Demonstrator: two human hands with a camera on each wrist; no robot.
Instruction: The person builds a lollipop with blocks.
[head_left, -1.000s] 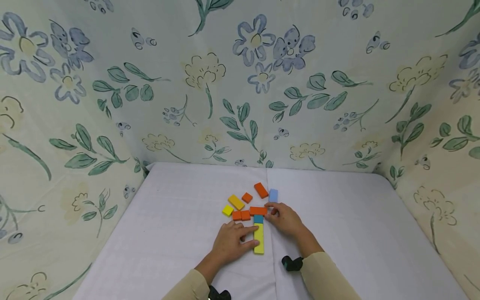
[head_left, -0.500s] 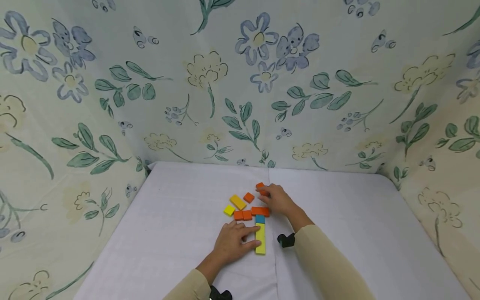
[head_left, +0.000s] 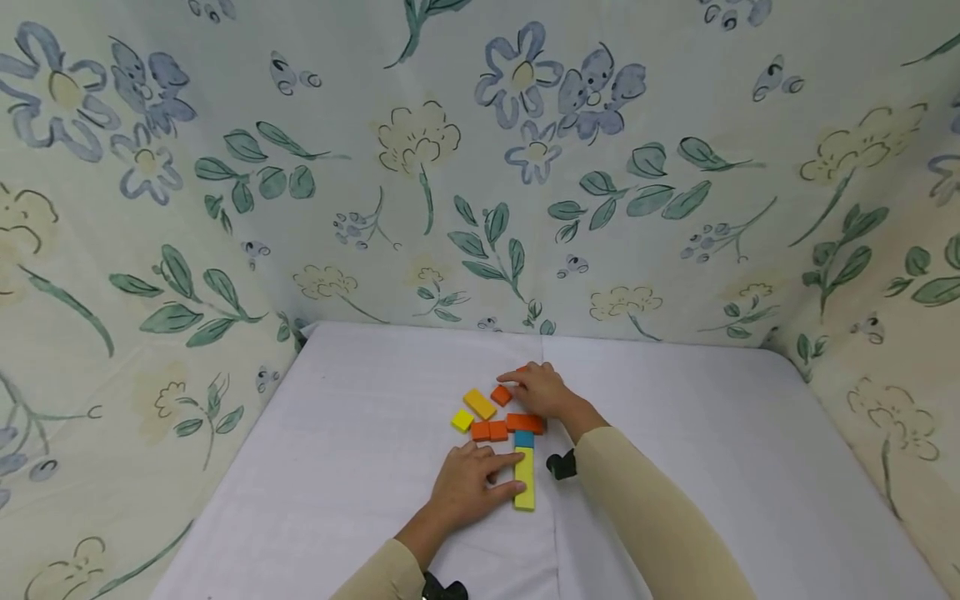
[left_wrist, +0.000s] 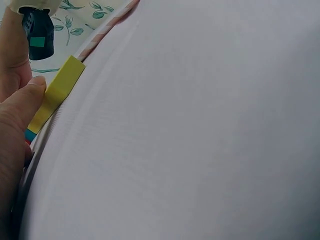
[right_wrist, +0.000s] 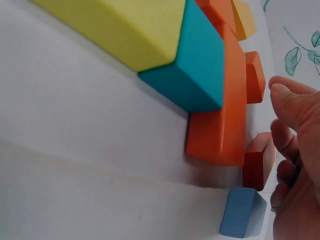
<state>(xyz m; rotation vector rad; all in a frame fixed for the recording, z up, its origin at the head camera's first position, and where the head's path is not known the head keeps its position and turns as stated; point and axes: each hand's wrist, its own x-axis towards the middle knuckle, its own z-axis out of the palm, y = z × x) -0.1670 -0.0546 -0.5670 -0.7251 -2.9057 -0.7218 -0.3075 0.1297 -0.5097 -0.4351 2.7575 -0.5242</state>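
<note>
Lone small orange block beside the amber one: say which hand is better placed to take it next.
Probably the right hand: it is close by the small orange block, apparently holding nothing. The left hand, farther away, touches the long yellow block.

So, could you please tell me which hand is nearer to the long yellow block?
The left: the left hand touches the long yellow block, while the right hand is apart from it, beyond its far end.

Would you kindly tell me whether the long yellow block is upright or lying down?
Lying down: the head view shows the long yellow block stretched along the white cloth, meeting the teal block.
</note>
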